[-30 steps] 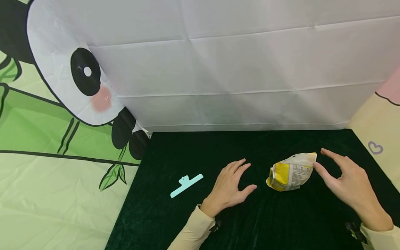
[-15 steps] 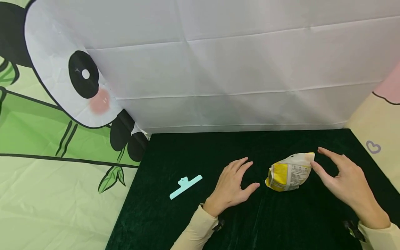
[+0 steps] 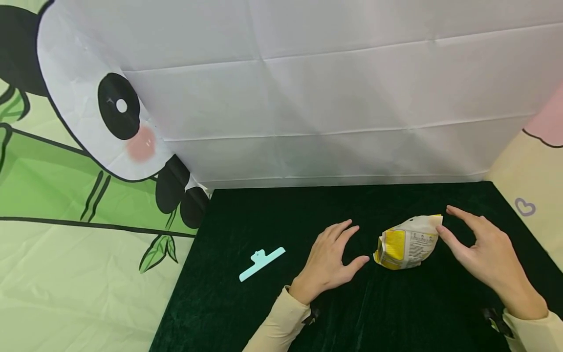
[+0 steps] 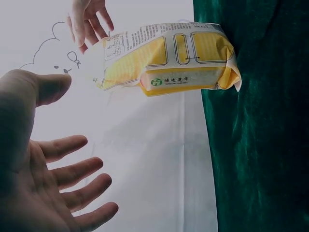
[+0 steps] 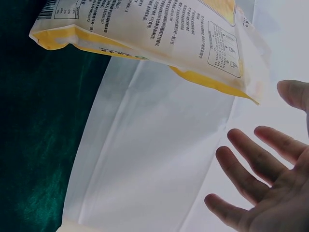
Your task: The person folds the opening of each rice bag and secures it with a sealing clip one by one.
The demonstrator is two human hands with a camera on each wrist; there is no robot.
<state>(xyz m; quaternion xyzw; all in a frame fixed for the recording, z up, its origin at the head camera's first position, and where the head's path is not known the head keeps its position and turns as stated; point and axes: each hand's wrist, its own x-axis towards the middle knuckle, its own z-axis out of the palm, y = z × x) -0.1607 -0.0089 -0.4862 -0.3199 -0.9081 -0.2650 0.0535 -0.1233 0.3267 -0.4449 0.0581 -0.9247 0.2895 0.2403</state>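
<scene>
A yellow and white printed food bag (image 3: 406, 243) stands on the dark green cloth, its narrow top end leaning to the right. My left hand (image 3: 327, 261) is to the left of it, fingers spread, the thumb pointing at the bag's lower left side. On the bag's other side is my right hand (image 3: 486, 256), its thumb tip overlapping the top end in the head view. In the right wrist view a small gap shows between that thumb and the bag (image 5: 159, 41). Neither hand grips anything. A light blue bag clip (image 3: 262, 263) lies left of my left hand.
The dark green cloth (image 3: 211, 313) covers the table. Behind it hangs a white backdrop (image 3: 334, 98), with a cartoon panda print on the left side and a cream and pink panel (image 3: 532, 166) on the right.
My left hand has shifted slightly right, closer to the bag. The right hand keeps almost the same place beside the bag's top end. The bag and the clip lie as before.
</scene>
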